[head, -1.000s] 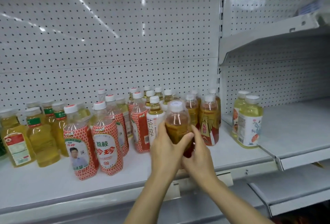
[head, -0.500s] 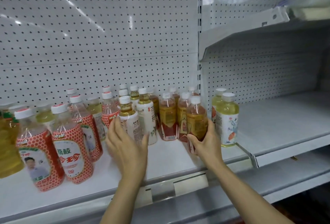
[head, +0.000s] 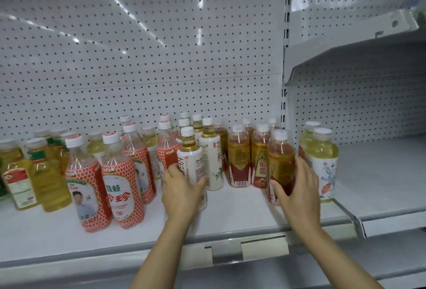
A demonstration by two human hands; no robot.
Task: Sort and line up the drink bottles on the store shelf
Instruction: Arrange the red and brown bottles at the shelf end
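Note:
Drink bottles stand in rows on the white shelf [head: 230,219]. My left hand [head: 182,193] is wrapped around the front white-labelled tea bottle [head: 190,157], which stands upright on the shelf. My right hand [head: 297,193] grips the front amber tea bottle with a red and gold label [head: 281,159] at the right end of its row. Behind it stand more amber tea bottles [head: 238,157]. A second white-labelled bottle [head: 213,162] stands just right of the one in my left hand.
Red honeycomb-labelled bottles [head: 122,187] stand left of my left hand, yellow-green bottles [head: 48,180] farther left. Two pale yellow bottles with flower labels [head: 323,164] stand right of my right hand, by the upright divider. The adjoining right shelf [head: 380,173] and a price rail [head: 249,249] lie near.
My left hand has closed around the front white-labelled bottle; before it hovered open in front of it. My right hand stays on the amber bottle at the row's right end.

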